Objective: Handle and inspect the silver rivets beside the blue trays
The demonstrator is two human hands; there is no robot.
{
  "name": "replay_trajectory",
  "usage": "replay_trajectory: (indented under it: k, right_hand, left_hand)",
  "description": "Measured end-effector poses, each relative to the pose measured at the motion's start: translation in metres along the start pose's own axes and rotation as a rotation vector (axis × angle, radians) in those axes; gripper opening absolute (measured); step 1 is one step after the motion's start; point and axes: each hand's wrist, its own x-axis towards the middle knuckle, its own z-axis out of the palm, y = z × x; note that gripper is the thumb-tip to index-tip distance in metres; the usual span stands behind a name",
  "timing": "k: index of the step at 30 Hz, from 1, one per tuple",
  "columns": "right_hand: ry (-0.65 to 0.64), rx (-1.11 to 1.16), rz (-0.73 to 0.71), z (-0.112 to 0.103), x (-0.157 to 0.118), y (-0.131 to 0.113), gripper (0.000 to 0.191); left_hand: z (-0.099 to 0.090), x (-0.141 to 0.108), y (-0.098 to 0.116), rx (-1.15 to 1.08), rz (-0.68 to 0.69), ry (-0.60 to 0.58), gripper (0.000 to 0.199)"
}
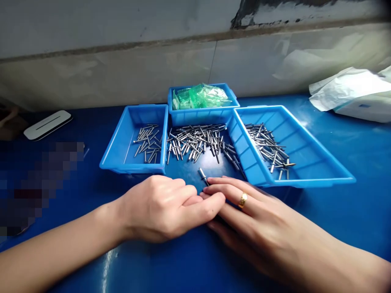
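Both hands meet above the blue table, in front of the bins. My left hand (pixel 166 207) is curled closed, thumb side toward me; whatever its fingers may hold is hidden. Its thumb tip reaches the fingers of my right hand (pixel 247 215), which wears a gold ring. A single silver pop rivet (pixel 203 176) sticks out past the right fingertips, which are closed on its thin end. Beyond the hands lies a loose pile of pop rivets (pixel 198 140) on the table. More rivets (pixel 269 146) lie in the right-hand blue bin (pixel 308 150).
The left blue bin (pixel 116 142) holds several screw-like metal pieces (pixel 148 142). Green plastic packets (pixel 201 96) fill the back bin (pixel 198 116). At far left lies a white flat device (pixel 48 124); at far right, white paper or plastic (pixel 351 89). A wall stands behind.
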Motion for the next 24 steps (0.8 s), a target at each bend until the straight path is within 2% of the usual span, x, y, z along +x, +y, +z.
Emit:
replay_trajectory:
  k: [2, 5, 7, 9, 14, 20, 24]
  right_hand:
    - [0.019, 0.012, -0.030, -0.005, 0.000, 0.001, 0.046]
    - [0.014, 0.083, -0.015, -0.009, 0.002, 0.004, 0.058]
    - [0.011, 0.112, 0.000, -0.009, 0.002, 0.006, 0.060]
    - [0.011, 0.133, 0.005, -0.008, 0.002, 0.007, 0.059]
    - [-0.009, 0.227, 0.029, -0.010, 0.000, 0.009, 0.053]
    - [-0.012, 0.284, 0.063, -0.011, -0.001, 0.009, 0.044]
    - [0.012, 0.201, 0.191, -0.003, -0.010, 0.003, 0.045]
  left_hand:
    - [-0.001, -0.001, -0.001, -0.011, -0.008, -0.002, 0.035]
    - [-0.009, 0.002, -0.001, -0.016, -0.013, -0.081, 0.037]
    - [-0.013, 0.005, 0.000, 0.060, -0.064, -0.058, 0.038]
    - [-0.013, 0.007, 0.003, 0.135, -0.114, -0.040, 0.036]
    - [-0.012, 0.006, 0.006, 0.148, -0.181, -0.113, 0.031]
    - [-0.016, 0.003, 0.001, 0.045, -0.124, -0.169, 0.032]
    - [-0.013, 0.003, -0.001, 0.010, -0.096, -0.154, 0.034]
